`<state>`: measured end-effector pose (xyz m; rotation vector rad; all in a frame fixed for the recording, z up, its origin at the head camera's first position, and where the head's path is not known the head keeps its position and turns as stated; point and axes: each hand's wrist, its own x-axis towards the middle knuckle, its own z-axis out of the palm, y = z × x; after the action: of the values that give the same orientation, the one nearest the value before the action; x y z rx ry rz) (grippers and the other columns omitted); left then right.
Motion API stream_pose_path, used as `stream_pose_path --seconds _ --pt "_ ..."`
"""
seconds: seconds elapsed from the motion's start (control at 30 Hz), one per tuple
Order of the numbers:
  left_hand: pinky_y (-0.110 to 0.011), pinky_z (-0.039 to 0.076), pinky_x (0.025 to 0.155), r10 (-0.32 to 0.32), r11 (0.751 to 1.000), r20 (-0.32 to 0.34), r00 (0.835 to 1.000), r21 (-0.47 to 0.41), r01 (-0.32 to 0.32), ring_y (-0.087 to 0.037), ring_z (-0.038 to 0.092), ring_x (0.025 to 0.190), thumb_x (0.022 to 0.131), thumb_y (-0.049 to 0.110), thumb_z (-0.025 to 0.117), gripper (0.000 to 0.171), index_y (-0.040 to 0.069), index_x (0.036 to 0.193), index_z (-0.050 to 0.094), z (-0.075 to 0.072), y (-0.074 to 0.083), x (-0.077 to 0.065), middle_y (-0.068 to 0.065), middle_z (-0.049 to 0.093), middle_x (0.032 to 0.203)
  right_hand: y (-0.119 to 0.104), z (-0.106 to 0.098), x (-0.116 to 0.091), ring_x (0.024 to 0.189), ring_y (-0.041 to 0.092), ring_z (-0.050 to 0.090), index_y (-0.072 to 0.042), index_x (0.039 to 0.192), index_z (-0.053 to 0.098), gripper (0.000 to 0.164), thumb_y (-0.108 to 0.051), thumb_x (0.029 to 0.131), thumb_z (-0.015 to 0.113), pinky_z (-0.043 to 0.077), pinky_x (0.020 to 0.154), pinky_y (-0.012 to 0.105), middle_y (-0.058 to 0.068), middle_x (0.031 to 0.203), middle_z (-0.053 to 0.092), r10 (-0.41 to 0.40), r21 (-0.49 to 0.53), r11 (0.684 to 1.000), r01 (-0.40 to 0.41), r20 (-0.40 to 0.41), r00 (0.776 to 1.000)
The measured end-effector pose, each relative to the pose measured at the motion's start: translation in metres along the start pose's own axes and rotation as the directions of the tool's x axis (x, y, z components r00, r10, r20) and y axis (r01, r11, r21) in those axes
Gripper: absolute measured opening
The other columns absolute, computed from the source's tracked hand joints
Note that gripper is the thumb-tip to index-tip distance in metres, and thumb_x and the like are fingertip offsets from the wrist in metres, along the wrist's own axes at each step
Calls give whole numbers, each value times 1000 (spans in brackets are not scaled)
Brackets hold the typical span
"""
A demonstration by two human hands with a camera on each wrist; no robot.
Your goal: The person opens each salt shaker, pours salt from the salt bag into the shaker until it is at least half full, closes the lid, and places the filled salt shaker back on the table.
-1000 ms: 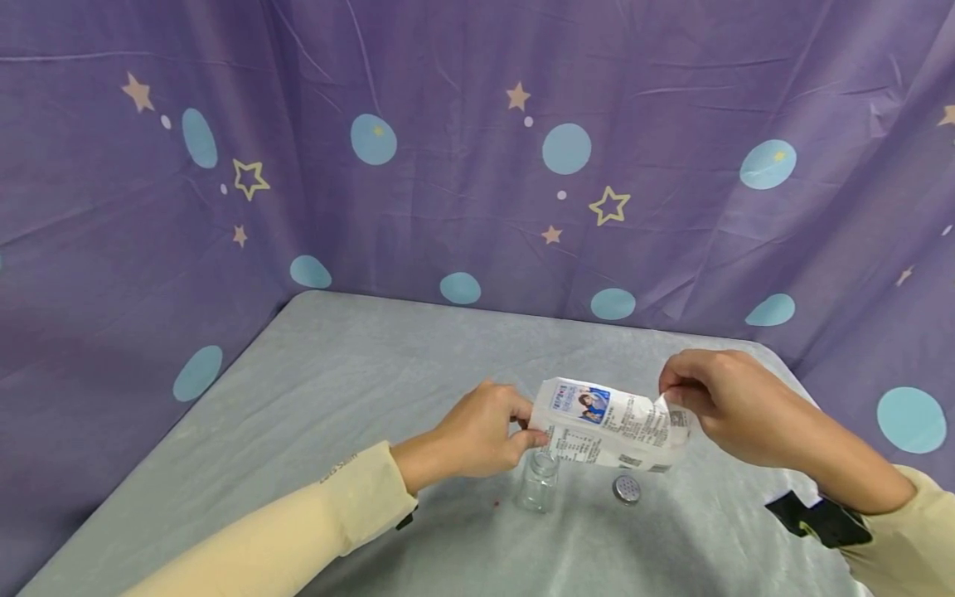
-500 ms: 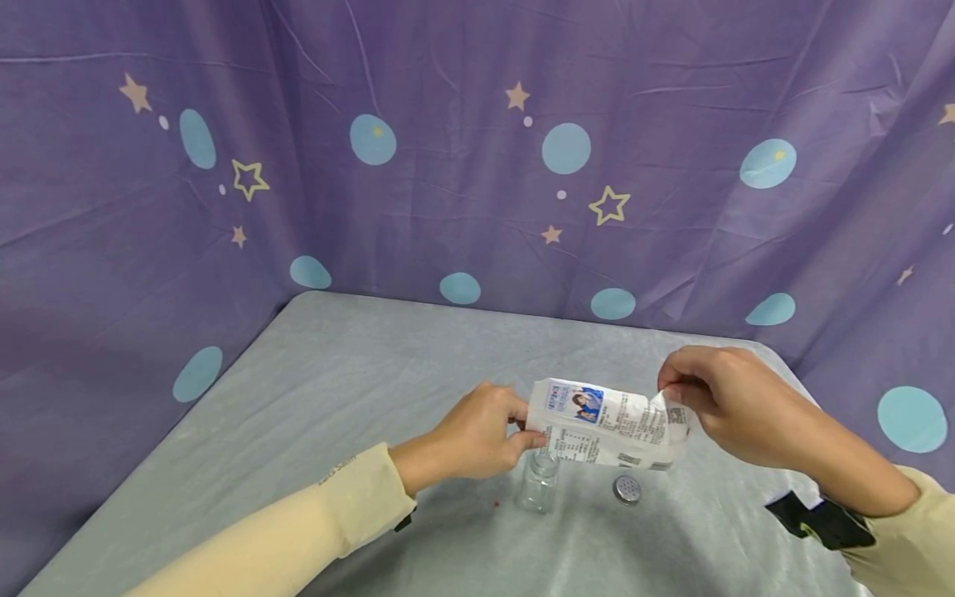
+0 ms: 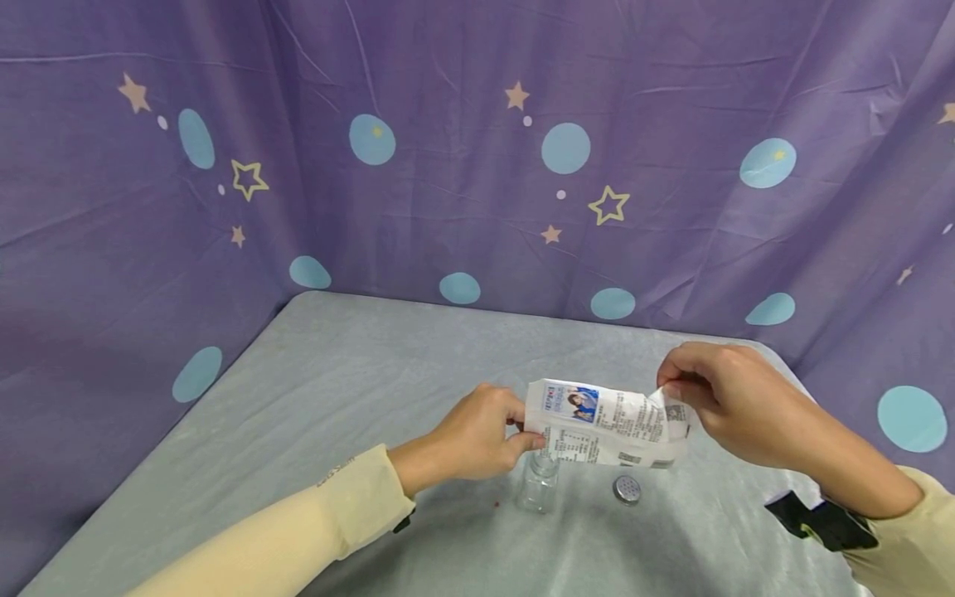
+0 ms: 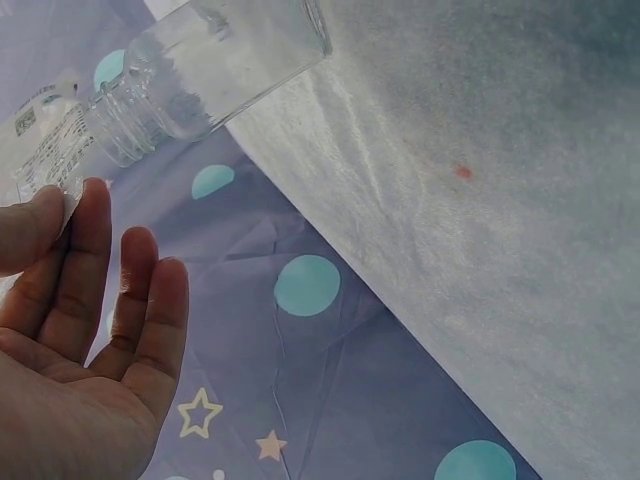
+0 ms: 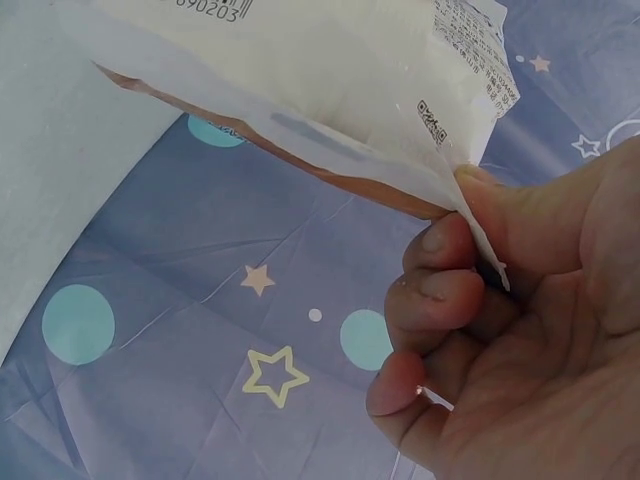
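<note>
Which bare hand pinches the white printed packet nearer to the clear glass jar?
The left hand; the right hand pinches the packet at its other end, farther from the jar.

- Purple curtain, creased, behind the desk and down both sides.
- Blue dots, pink and yellow stars scattered over it.
- Grey cloth covering the desk, far corners rounded.
</note>
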<state>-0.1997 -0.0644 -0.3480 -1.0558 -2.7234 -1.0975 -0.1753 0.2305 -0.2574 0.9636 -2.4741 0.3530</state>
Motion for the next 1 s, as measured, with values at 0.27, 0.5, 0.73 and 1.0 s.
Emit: stream_pose_path --seconds 0.27,0.5,0.73,1.0 --pt "-23 48 62 -12 999 18 1000 -37 12 -1 61 72 91 14 79 12 12 102 82 1 0 0 9 78 95 0 -1 1 67 -2 45 -29 78 64 42 10 77 79 39 59 22 -22 76 53 0 2 1000 0 -1 1000" --pt "-24 47 65 -12 999 17 1000 -30 12 -1 61 74 91 15 79 11 13 102 82 0 0 -1 10 77 94 -1 -2 2 66 -2 45 -29 79 64 41 9 77 79 39 58 22 -22 76 53 5 -8 1000 -5 -5 1000" --pt "-24 50 68 -12 999 22 1000 -53 14 2 66 82 91 13 79 12 12 103 82 1 0 -2 9 78 95 -2 -2 3 65 -2 45 -30 78 64 41 9 77 79 39 58 22 -22 76 53 1 -15 1000 -2 -12 1000" --pt "-24 51 70 1 998 17 1000 -55 0 2 67 86 91 13 79 13 11 104 82 1 -1 -2 9 78 96 -2 -3 3 65 -2 45 -30 79 65 41 9 77 78 39 57 22 -22 76 54 10 -12 1000 -10 -8 1000"
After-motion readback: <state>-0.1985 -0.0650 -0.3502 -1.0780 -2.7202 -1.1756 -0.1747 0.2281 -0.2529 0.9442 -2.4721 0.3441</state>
